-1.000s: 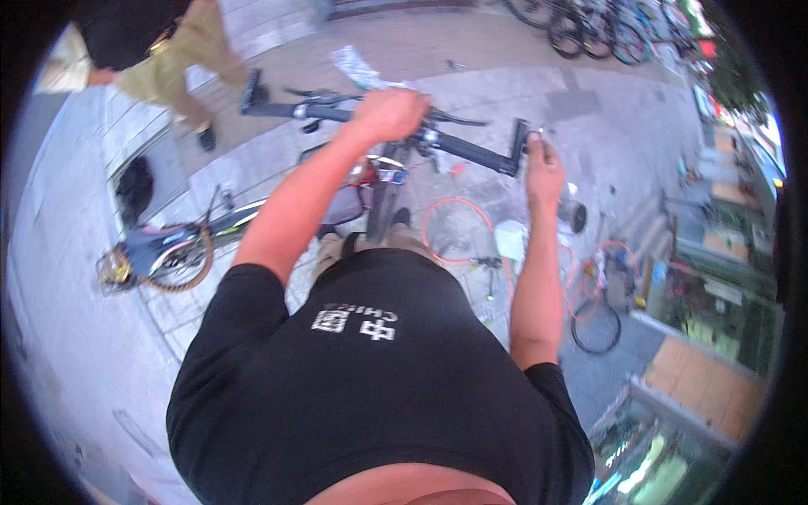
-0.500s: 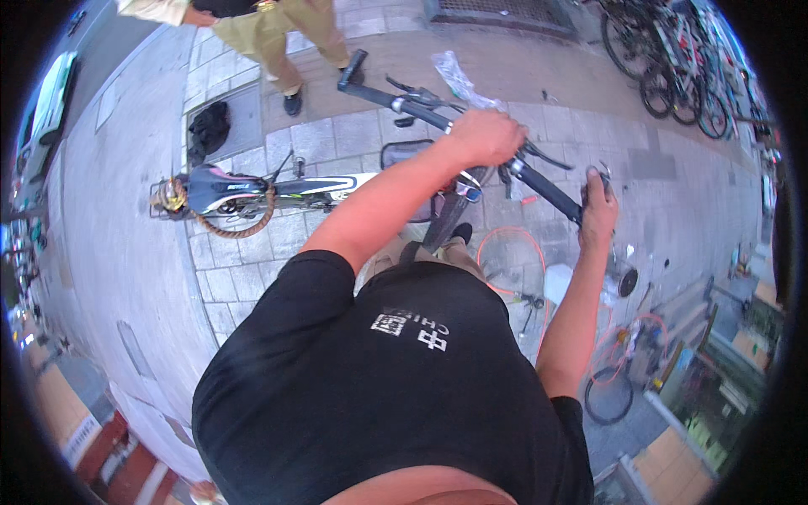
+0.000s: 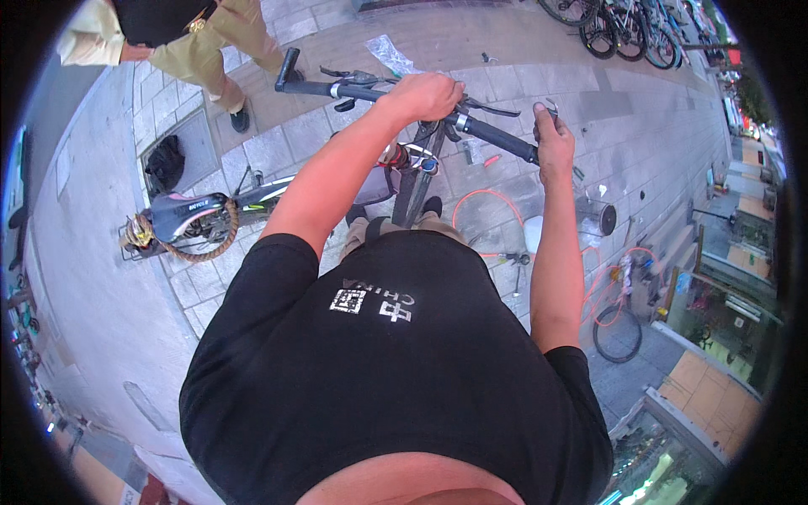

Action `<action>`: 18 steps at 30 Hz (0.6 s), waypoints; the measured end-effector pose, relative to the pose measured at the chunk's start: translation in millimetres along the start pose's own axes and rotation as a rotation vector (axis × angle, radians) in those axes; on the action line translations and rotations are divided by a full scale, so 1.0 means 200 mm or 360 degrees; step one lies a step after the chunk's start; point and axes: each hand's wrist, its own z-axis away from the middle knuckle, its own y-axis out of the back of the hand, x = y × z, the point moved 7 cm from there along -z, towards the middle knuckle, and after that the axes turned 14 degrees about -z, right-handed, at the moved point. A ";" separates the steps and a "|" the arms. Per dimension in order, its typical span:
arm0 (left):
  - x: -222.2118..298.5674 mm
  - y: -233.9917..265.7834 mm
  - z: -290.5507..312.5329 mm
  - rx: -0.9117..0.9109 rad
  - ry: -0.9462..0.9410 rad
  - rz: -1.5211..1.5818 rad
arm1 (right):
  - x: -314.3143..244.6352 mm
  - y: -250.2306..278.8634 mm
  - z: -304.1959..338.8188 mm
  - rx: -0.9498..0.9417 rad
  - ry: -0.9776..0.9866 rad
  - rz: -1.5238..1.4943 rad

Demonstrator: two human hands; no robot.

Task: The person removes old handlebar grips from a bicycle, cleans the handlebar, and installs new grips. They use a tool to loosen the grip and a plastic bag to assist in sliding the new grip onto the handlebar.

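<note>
A bicycle stands in front of me, its front wheel between my legs. Its black handlebar runs across my front, with a grip and a brake lever on the right side. My left hand is closed over the middle of the bar, hiding the part beneath. Just past the right grip's end, my right hand is closed round a small metal tool whose tip shows above the fingers; its exact kind is unclear. The blue-black saddle, with a brown rope beside it, lies to the left.
Another person stands at the far left near a black bag. An orange hose, a metal cylinder and a loose tyre lie on the paving to the right. Parked bicycles line the far right. Clear plastic lies beyond the handlebar.
My view has shifted, so the bicycle and both hands appear further left and higher. My left hand stays on the bar; my right hand still holds the small tool near the grip's end.
</note>
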 end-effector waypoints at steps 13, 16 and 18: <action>-0.03 -0.03 -0.02 -0.0064 0.0107 0.0079 | -0.11 0.26 0.52 0.0171 -0.0051 0.0327; -0.04 -0.05 -0.03 -0.0049 0.0135 0.0027 | 0.01 0.04 0.69 -0.0286 0.0168 0.0546; -0.03 -0.03 -0.01 0.0027 0.0115 0.0038 | 0.08 -0.09 0.71 -0.0489 0.0177 0.0517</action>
